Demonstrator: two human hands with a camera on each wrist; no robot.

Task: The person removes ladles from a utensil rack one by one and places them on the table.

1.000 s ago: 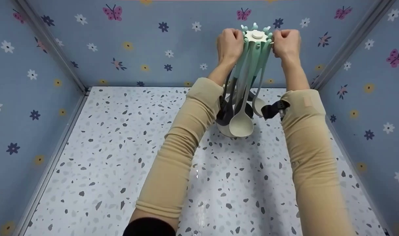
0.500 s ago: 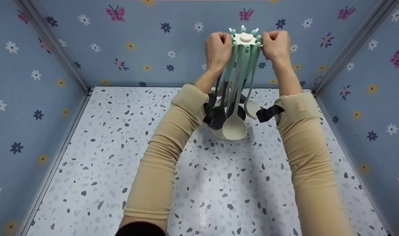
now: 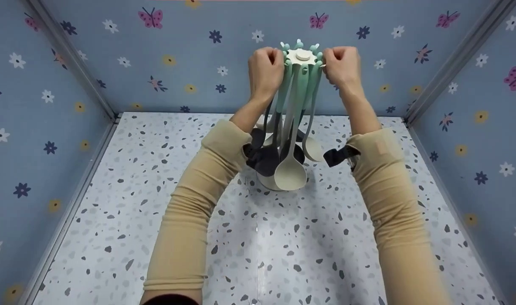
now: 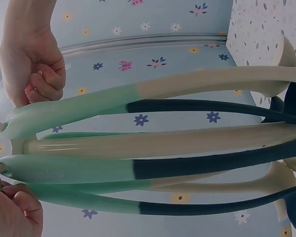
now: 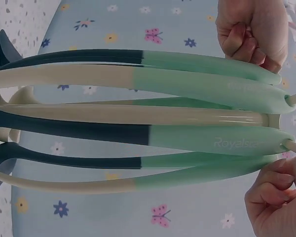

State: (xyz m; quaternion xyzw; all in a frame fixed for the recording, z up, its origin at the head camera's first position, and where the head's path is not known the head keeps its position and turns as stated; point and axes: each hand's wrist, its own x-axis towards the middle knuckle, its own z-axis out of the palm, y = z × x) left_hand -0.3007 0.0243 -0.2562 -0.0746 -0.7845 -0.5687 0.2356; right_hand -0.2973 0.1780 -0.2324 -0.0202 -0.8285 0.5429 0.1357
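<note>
Head view: left hand (image 3: 266, 73) and right hand (image 3: 343, 67), fingers curled tight, grip the utensil rack (image 3: 302, 57) by opposite top edges, presumably balancing its hanging utensils (image 3: 291, 174); rack upright over speckled table (image 3: 135, 203), base contact unclear.

Cream utensil stand (image 4: 108, 145), upright between both hands (image 3: 266, 73), green-handled utensils (image 3: 291, 174) hanging all round (some heads cream, some dark)
</note>
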